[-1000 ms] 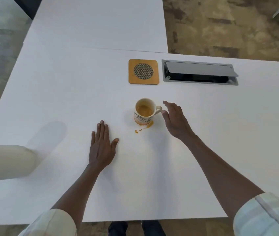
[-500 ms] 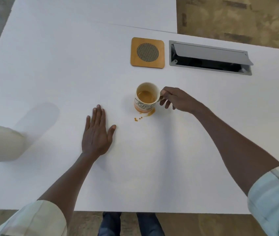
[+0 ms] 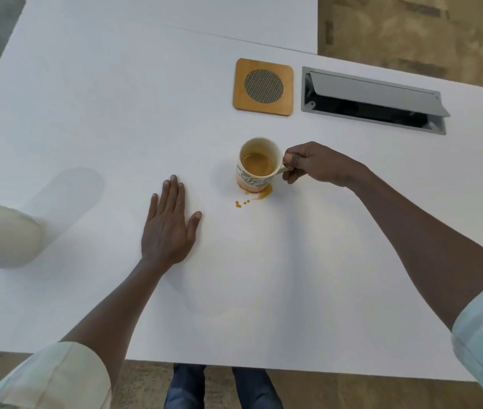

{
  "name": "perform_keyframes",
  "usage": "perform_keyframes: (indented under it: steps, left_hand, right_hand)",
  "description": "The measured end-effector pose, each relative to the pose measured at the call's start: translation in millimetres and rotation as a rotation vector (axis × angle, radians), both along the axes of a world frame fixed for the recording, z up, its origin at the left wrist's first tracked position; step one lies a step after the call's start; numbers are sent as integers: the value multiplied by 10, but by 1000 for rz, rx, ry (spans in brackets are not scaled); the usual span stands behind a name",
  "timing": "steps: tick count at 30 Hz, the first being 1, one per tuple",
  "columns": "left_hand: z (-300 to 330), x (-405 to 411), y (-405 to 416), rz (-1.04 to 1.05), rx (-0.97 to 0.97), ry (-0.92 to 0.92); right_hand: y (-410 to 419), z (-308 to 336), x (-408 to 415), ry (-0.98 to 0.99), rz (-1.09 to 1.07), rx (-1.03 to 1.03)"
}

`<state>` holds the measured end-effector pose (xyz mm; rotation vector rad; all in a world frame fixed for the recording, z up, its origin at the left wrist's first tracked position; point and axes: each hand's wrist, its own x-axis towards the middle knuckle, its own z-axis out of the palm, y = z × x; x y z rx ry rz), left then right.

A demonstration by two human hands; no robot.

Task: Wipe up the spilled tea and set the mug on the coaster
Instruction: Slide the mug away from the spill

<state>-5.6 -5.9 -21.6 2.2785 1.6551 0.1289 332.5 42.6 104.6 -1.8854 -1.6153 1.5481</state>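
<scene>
A cream mug (image 3: 259, 163) with dark lettering stands upright on the white table (image 3: 86, 113), with tea inside. My right hand (image 3: 314, 165) is closed around its handle from the right. Orange spilled tea (image 3: 259, 196) pools at the mug's near base, with a few drops trailing to the left. A square wooden coaster (image 3: 263, 87) with a round mesh centre lies behind the mug. My left hand (image 3: 169, 225) lies flat on the table, fingers spread, to the left of the spill and apart from it.
A grey cable hatch (image 3: 373, 101) with its lid raised is set into the table right of the coaster. A blurred pale rounded object (image 3: 1, 236) sits at the left edge. A seam (image 3: 234, 39) joins a second tabletop behind. The near table edge runs above my legs.
My right hand went from open beside the mug to closed on its handle. The left hand has stayed flat. The view has shifted slightly.
</scene>
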Motion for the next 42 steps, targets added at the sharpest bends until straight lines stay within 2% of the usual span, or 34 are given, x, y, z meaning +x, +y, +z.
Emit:
perform_keyframes:
  steps: [19, 42]
  left_hand:
    - [9, 2, -4, 5, 5, -16]
    - [25, 25, -11, 26, 8, -26]
  right_hand:
    - [414, 157, -302, 155, -84, 108]
    - [1118, -204, -1551, 234, -73, 196]
